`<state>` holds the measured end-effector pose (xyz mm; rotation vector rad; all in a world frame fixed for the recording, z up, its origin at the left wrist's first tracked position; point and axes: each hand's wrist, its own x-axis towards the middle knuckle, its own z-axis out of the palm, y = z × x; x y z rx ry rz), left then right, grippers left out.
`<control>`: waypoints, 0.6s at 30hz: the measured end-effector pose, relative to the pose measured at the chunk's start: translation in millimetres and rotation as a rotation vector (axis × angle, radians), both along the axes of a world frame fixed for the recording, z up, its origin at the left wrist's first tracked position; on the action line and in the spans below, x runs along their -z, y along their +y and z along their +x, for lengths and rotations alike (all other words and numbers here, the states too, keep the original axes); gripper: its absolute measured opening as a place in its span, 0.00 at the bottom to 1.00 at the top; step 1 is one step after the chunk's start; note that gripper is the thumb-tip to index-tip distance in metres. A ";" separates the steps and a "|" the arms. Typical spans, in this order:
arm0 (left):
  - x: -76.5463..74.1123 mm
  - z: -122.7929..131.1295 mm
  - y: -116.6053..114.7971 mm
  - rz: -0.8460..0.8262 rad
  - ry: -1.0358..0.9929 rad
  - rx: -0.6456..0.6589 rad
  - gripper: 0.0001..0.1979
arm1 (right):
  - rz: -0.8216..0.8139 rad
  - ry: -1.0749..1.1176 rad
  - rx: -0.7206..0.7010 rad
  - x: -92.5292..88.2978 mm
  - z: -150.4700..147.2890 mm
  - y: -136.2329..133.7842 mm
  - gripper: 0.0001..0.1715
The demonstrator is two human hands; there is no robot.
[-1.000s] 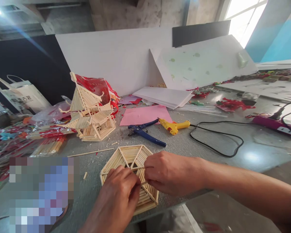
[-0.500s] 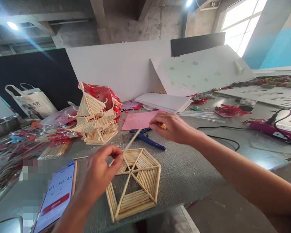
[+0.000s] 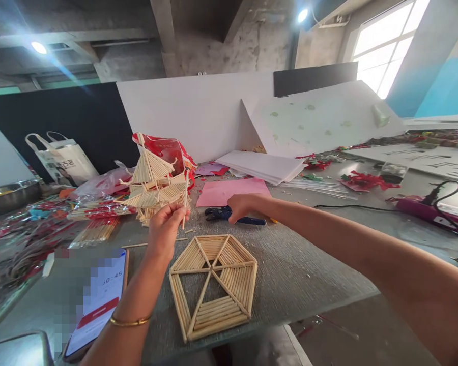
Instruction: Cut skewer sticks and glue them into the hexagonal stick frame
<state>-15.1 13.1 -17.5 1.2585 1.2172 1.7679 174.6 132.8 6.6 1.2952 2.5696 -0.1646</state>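
The bench (image 3: 290,269) looks rough, the stick frame (image 3: 211,269) at its near edge matt wood, the bangle (image 3: 129,323) glossy metal

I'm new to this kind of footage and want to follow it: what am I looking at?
There is no machine: these are a person's bare hands, seen from a camera worn on their head, looking forward and down. The left hand holds a thin pale wooden stick roughly upright. The right hand is at a dark-blue plier-like tool; whether it grips it is unclear. On the grey textured table lie a six-sided pale wooden stick panel, a pink paper sheet and a phone. Behind stands a tiered wooden stick model.
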 end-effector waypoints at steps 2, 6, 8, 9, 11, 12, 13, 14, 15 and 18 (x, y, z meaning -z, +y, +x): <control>5.0 -3.7 1.5 -0.014 0.006 -0.019 0.10 | 0.032 -0.024 -0.047 -1.0 -5.6 -3.0 0.28; 8.4 -8.6 2.0 -0.016 0.042 -0.087 0.10 | 0.097 -0.021 -0.103 -8.5 -12.0 -8.5 0.30; 8.5 -10.0 2.3 -0.011 0.061 -0.113 0.09 | 0.106 -0.018 -0.113 -13.6 -9.8 -12.9 0.28; 8.4 -10.3 2.5 -0.009 0.071 -0.119 0.09 | 0.108 -0.008 -0.112 -15.9 -7.2 -16.1 0.26; 8.4 -10.2 2.8 -0.009 0.103 -0.131 0.08 | 0.127 0.038 -0.088 -19.3 0.3 -25.0 0.22; 8.5 -9.9 3.0 -0.008 0.128 -0.142 0.08 | 0.148 0.069 -0.067 -20.2 4.5 -30.8 0.20; 8.8 -9.6 3.1 -0.006 0.152 -0.156 0.09 | 0.171 0.098 -0.045 -20.6 8.7 -37.1 0.19; 9.5 -9.3 3.3 -0.003 0.176 -0.169 0.09 | 0.191 0.123 -0.020 -20.4 12.4 -43.7 0.19; 10.5 -9.3 3.6 0.000 0.202 -0.182 0.09 | 0.203 0.147 0.002 -19.7 15.6 -50.4 0.18; 15.5 -10.1 5.4 0.019 0.309 -0.194 0.10 | 0.178 0.212 0.041 -16.2 21.6 -68.3 0.17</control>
